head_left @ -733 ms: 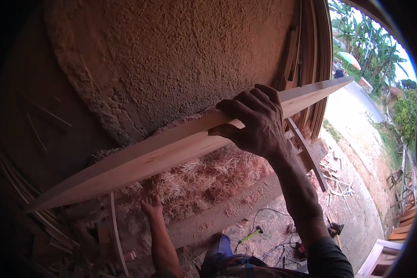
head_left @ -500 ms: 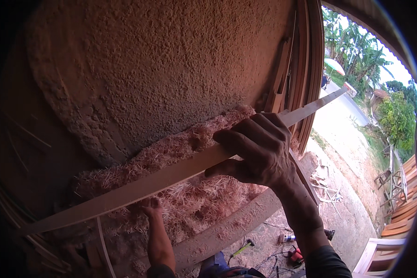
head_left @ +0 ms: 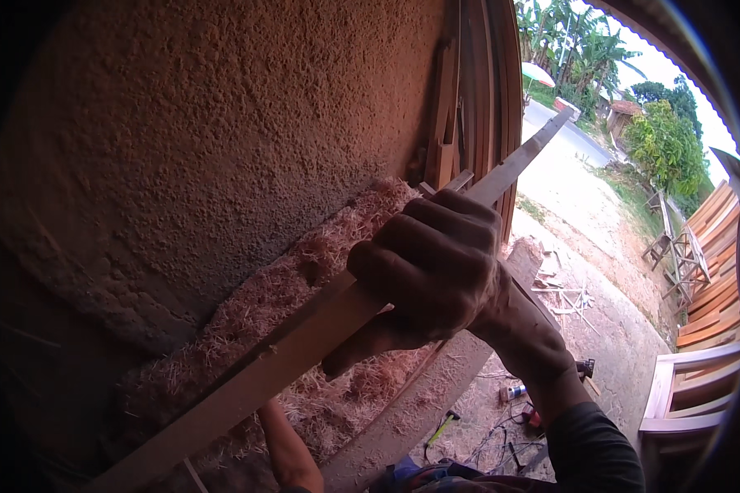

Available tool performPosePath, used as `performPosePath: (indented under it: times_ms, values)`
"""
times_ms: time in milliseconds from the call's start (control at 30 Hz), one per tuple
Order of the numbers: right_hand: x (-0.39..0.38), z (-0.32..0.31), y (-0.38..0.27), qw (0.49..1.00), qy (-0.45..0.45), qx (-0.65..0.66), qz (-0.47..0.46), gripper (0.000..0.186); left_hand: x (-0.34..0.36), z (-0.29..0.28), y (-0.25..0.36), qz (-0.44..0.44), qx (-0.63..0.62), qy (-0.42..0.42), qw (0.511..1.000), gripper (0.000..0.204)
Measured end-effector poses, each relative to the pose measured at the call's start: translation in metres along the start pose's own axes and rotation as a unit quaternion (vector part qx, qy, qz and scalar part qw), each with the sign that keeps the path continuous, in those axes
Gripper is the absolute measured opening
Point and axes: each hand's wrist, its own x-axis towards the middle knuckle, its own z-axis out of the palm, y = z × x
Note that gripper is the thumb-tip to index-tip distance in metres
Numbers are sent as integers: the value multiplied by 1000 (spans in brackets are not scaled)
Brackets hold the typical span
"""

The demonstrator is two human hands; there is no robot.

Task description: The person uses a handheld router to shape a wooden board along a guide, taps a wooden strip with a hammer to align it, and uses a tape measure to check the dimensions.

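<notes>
A long, narrow wooden board (head_left: pixel 279 357) runs slantwise from the lower left up to the upper right. My right hand (head_left: pixel 436 263) wraps over its middle, fingers across the top and thumb along the near side. My left forearm (head_left: pixel 288 444) rises from the bottom and passes behind the board, which hides the hand. Beneath and beyond the board lies a heap of pinkish wood shavings (head_left: pixel 370 370). A thick wooden beam (head_left: pixel 419 411) with shavings on it borders the heap on my side.
A rough plastered wall (head_left: pixel 247 123) stands beyond the shavings, with upright planks (head_left: pixel 489 90) at its right end. Cables, a green-handled tool (head_left: pixel 442 429) and a red tool (head_left: pixel 532 415) lie on the ground. A wooden frame (head_left: pixel 666 394) and stacked boards (head_left: pixel 711 279) are at the right.
The board has come closer to me and tilts more steeply, and my right hand has moved slightly left with it. My left hand has gone out of sight behind the board. The view has turned.
</notes>
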Motion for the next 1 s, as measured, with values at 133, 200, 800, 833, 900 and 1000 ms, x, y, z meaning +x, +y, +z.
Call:
performPosePath:
  times_ms: [133, 200, 800, 833, 900, 1000]
  values:
    - [-2, -15, 9, 1000, -3, -3, -25, 63, -56, -18, -6, -12, 7, -25, 1000, 49]
    - [2, -16, 14, 1000, 11, 1, -29, 64, -98, -32, 3, -1, 11, -28, 1000, 49]
    - [5, 142, 34, 981, -176, 44, -72, 55, -474, -241, -78, 172, -105, 269, 942, 52]
    - [-16, 159, 31, 976, -201, 31, -83, 57, -483, -241, -87, 165, -104, 281, 940, 52]
    - [-41, 189, 7, 920, -380, 99, 12, 61, -514, -236, -92, 171, -72, 308, 933, 52]
    - [-109, 257, 10, 901, -409, 139, 31, 68, -551, -146, -92, 152, 36, 252, 955, 54]
